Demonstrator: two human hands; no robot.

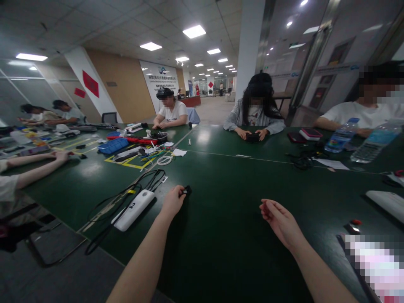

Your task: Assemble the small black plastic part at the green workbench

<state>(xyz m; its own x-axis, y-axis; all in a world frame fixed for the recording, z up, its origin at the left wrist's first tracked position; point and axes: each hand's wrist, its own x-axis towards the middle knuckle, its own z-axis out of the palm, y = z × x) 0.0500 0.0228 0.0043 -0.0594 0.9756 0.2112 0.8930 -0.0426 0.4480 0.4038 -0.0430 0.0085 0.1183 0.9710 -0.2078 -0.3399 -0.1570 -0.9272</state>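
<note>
My left hand point(173, 204) is closed in a pinch on a small black object point(187, 190), just above the green tabletop. Its exact kind is too small to tell. My right hand point(279, 219) hovers over the table to the right, fingers curled in together, with nothing visible in them. Left of my left forearm lies a white power bank point(134, 210) marked with a 2, and black cables point(126, 189) run beside and behind it.
Yellow tape, a blue tray point(112, 146) and loose wires lie ahead left. Water bottles point(342, 134) stand at right. A pixelated screen point(375, 269) and a white device point(386, 206) sit near my right arm. Several people sit around the table; a co-worker's hands point(59, 156) are at left.
</note>
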